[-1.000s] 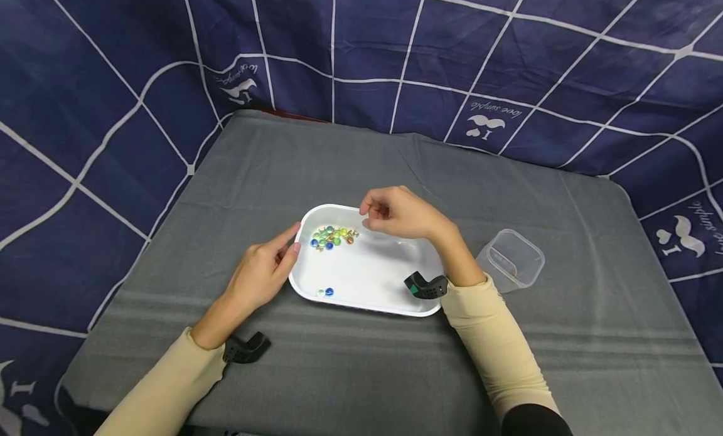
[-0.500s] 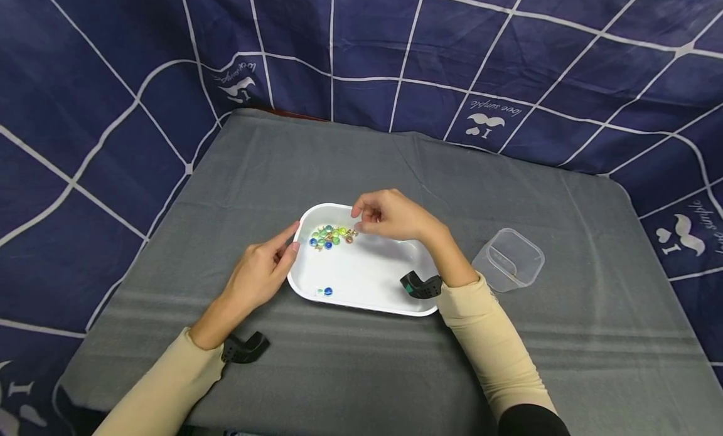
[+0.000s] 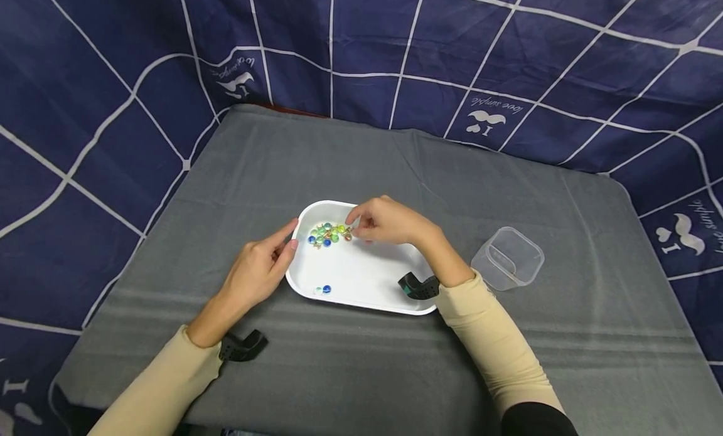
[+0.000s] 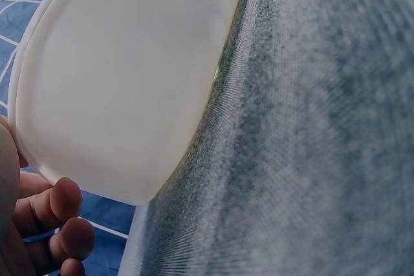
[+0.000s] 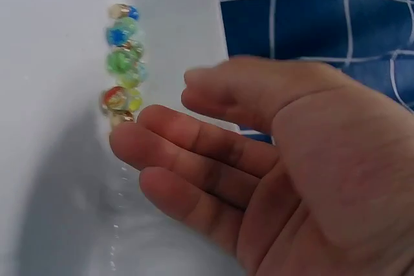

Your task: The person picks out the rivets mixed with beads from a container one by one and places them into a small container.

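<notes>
The right hand (image 3: 390, 221) is hanging over the far side of the white tray (image 3: 367, 276), its thumb standing apart from loosely bent fingers, and it is gripping nothing that shows. Its fingertips are hovering right beside a cluster of glass marbles (image 3: 334, 238) (whether they are actually touching any, I cannot tell). The left hand (image 3: 257, 270) is resting at the tray's left end, thumb and forefinger spreading apart with their tips touching the rim; in the left wrist view, other fingers are curving loosely just beside the outer wall.

The marbles, green, blue and yellow, are lying bunched in the tray's far left part, with a reddish-brown marble (image 5: 116, 97) and some small gold-coloured pieces (image 5: 121, 118) sitting at the edge closest to the right hand. Near the tray's front edge, toward the left, a blue marble (image 3: 326, 289) and a paler one (image 3: 319, 290) are lying side by side.

Beyond the right forearm, a clear plastic container (image 3: 508, 260) is standing on the grey cloth (image 3: 361, 361). Behind everything, a blue curtain (image 3: 367, 41) with white grid lines is hanging.
</notes>
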### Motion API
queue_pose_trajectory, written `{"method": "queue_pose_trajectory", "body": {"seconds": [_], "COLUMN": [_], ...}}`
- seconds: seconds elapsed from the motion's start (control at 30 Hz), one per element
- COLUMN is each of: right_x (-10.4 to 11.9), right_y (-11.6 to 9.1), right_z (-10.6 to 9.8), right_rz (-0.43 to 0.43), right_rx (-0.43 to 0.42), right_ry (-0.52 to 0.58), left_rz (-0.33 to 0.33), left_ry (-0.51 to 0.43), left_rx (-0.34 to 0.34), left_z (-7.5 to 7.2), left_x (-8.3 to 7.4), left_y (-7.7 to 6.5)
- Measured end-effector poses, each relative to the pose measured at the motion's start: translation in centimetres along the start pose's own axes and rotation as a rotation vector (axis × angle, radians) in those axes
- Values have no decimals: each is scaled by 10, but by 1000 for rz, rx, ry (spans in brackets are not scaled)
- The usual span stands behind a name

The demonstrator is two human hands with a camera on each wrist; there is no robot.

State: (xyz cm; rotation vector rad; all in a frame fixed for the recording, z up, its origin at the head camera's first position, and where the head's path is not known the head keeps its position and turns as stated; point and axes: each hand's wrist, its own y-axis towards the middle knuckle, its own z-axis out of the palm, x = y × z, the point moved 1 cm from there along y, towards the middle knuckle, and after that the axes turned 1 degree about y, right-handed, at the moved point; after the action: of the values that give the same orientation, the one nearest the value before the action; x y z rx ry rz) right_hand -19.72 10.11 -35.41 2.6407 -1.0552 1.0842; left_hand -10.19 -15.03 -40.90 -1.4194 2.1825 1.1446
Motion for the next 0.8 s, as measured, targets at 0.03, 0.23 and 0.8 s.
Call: {"method": "queue_pose_trajectory", "body": {"seconds": [0.03, 0.23, 0.8], "right_x": [0, 0, 0], "right_y": [1, 5, 4], "right_z": [1, 7, 11], "right_rz": [10, 51, 63], "right_rx": [11, 61, 79], "right_ry": [-18, -85, -235], "left_rz": [0, -7, -18], "left_ry": [-1, 0, 2], "left_rx": [0, 1, 8], "left_z": [0, -2, 0], "left_x": [0, -1, -4], "left_y": [0, -1, 0]}}
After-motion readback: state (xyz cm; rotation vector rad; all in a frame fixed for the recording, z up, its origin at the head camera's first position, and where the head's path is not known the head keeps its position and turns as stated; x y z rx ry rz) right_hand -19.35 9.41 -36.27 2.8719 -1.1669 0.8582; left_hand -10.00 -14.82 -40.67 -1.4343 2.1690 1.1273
